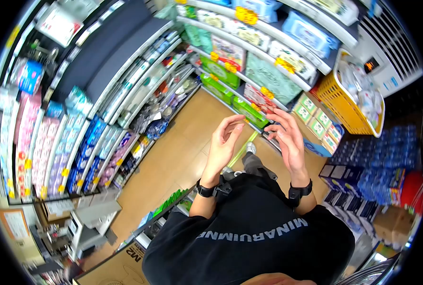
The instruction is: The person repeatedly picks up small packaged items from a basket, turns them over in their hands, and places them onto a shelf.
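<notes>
My left hand [225, 145] is raised in front of my chest, fingers loosely bent and the thumb apart from them. Across from it, my right hand [290, 140] is held up with curved, spread fingers. Nothing shows in either hand, and a gap separates the two. Each wrist wears a black strap [299, 192] with a small dark device. Beyond the hands, nearest to them, are green packs [249, 111] on the bottom shelf of the far rack, though neither hand touches them.
A rack of pink, purple and blue packs [50, 147] runs along the left. Wipes packs [306, 35] fill the far shelves. On the right stand a yellow basket [347, 109] with plastic-wrapped items, cartons [316, 118] and stacked bottled water [387, 152]. A brown box [114, 268] is at lower left.
</notes>
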Demonstrator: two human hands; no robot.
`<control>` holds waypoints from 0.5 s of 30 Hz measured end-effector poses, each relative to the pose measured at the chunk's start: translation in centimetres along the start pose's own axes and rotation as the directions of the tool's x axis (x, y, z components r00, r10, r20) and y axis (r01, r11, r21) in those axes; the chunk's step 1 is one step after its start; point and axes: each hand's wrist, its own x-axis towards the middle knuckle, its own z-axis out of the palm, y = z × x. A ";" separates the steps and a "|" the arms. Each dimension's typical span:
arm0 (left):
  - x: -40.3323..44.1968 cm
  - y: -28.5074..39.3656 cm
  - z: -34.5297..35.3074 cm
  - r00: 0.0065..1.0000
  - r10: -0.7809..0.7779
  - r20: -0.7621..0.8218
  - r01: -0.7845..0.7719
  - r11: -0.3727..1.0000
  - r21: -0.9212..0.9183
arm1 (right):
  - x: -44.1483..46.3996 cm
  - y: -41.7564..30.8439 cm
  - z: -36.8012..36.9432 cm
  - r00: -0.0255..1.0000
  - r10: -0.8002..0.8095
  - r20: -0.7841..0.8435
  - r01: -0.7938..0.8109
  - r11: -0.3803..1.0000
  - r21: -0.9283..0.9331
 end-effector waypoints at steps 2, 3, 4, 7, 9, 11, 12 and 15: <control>0.6 -0.1 2.1 0.996 -0.022 0.081 0.021 1.000 0.003 | -1.1 -0.7 -1.7 0.998 -0.026 -0.060 0.026 1.000 -0.003; 0.9 -0.2 3.1 0.993 -0.026 0.113 0.026 1.000 0.004 | -1.6 -1.1 -2.5 0.995 -0.038 -0.090 0.038 0.999 -0.007; 1.6 -0.4 5.0 0.984 -0.041 0.174 0.042 0.999 0.000 | -2.5 -1.7 -4.0 0.986 -0.063 -0.153 0.063 0.998 -0.003; 2.9 -0.8 8.4 0.965 -0.055 0.258 0.053 0.998 0.014 | -3.7 -3.1 -6.8 0.967 -0.093 -0.235 0.093 0.996 -0.010; 4.0 -1.0 10.6 0.949 -0.057 0.309 0.049 0.998 0.034 | -4.3 -3.6 -9.1 0.954 -0.128 -0.273 0.127 0.992 -0.021; 5.0 -1.3 13.0 0.937 -0.076 0.340 0.069 0.997 0.032 | -4.8 -4.3 -11.3 0.938 -0.147 -0.315 0.142 0.989 -0.039; 5.6 -1.6 14.2 0.930 -0.078 0.360 0.069 0.997 0.037 | -4.9 -4.6 -12.4 0.930 -0.157 -0.333 0.147 0.988 -0.055; 7.6 -2.5 18.1 0.915 -0.036 0.401 0.038 0.999 0.004 | -5.1 -6.0 -15.9 0.909 -0.185 -0.374 0.168 0.983 -0.079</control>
